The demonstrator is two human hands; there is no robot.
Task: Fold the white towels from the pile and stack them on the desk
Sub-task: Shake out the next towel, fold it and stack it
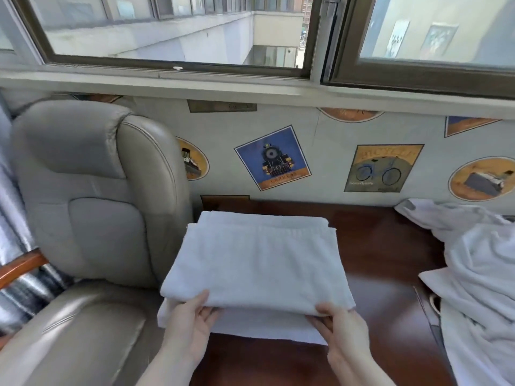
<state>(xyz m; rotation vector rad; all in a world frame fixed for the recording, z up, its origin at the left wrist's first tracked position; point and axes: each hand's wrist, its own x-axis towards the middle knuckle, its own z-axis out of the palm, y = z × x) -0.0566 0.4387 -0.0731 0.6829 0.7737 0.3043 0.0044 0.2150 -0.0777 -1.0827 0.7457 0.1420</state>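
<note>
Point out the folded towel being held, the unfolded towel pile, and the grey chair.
folded towel (pixel 256 263): head view, middle of top layer.
towel pile (pixel 479 274): head view, crumpled cloth at right.
grey chair (pixel 92 190): head view, middle of backrest.

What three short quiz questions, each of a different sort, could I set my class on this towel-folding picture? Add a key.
1. True or false: the folded towel lies on the grey chair.
2. Which hands hold the towel's near edge? A) the left only B) the right only C) both
3. Fill in: the unfolded pile lies to the ______ of the folded towel.

Key
1. False. It lies on another folded towel on the dark wooden desk, beside the chair.
2. C. The left hand and the right hand each grip the near edge, thumb on top.
3. Right.
</note>
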